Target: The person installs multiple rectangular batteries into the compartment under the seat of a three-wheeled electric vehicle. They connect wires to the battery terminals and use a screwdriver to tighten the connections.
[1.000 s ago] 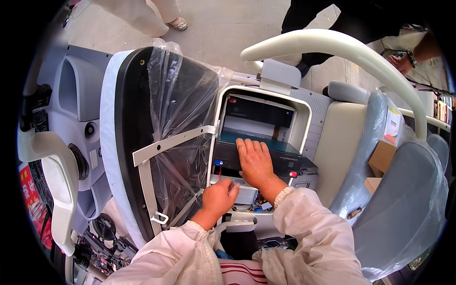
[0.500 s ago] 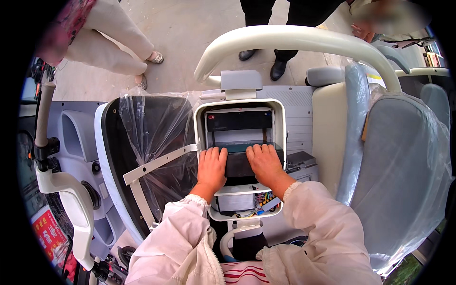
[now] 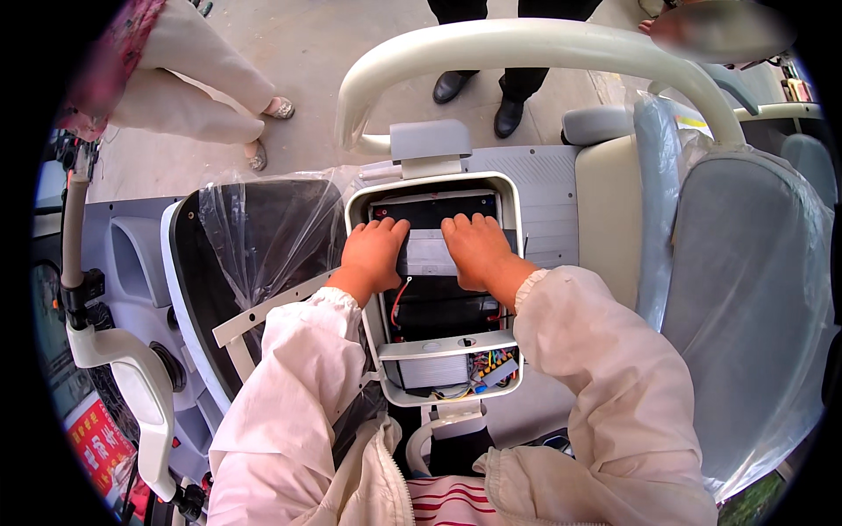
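Hands, the left hand (image 3: 373,254) and right hand (image 3: 476,250), press flat and unclenched, grasping nothing, on a grey battery block (image 3: 427,256) inside the white-rimmed compartment (image 3: 517,289), which looks heavy, stiff, best lifted by its ends.

The scene is bright and evenly lit by daylight, with the pale concrete floor (image 3: 351,61) at the top close to washed out. Shadows are soft and short; the deepest dark sits inside the open compartment (image 3: 438,307) below the two hands, where detail is hard to read. Glare streaks run across the clear plastic film (image 3: 263,237) on the black panel and across the wrapped seat (image 3: 745,289) to the right. Focus is sharp at the centre and softens toward the rim. Fisheye distortion bends the white curved bar (image 3: 526,39) and the edges strongly, and a black vignette rings the picture. One smudged, blurred patch sits at the upper right.
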{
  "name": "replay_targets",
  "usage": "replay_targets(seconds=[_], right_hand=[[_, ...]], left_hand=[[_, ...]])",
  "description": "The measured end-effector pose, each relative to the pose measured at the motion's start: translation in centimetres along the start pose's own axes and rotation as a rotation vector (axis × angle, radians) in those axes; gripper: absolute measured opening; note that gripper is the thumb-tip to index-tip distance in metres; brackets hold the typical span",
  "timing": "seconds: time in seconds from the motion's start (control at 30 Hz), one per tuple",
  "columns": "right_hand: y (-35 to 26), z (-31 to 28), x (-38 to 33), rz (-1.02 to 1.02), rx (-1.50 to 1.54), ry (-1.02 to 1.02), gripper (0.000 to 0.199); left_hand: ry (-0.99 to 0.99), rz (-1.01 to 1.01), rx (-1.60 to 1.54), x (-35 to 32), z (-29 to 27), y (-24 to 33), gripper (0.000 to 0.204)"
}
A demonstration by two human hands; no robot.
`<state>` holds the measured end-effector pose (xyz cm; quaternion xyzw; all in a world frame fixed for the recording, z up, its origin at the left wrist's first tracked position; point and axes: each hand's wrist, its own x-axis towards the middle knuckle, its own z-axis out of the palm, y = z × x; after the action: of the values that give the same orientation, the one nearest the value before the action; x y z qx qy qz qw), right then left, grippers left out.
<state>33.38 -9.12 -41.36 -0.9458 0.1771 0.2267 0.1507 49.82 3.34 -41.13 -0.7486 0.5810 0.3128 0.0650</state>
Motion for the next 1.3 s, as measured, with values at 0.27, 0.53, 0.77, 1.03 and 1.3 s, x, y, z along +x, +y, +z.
replay_targets(seconds=[0.27,0.53,0.77,1.03,1.3], right_hand=[[0.5,-0.9,0.5,-0.037,-0.022,0.002,0.058],[0.6,-0.2,-0.8,-0.042,0.076,0.133,0.052],[3.2,0.8,0.6,-0.04,0.158,0.002,0.055],[3.2,1.5,2.7,-0.066,0.059,-0.031,0.067],[2.6,1.6,2.5,-0.07,0.049,0.112,0.061]], left_hand=[[0.002,-0.048,0.024,-0.1,-0.3,0.3,0.087],[0.091,-0.011,0.028,-1.3,-1.2,1.0,0.064],[0.053,0.018,0.056,1.7,0.4,0.8,0.07],[0.029,0.003,0.015,2.6,1.3,-0.9,0.076],[0.141,0.017,0.02,2.4,2.0,-1.4,0.075]])
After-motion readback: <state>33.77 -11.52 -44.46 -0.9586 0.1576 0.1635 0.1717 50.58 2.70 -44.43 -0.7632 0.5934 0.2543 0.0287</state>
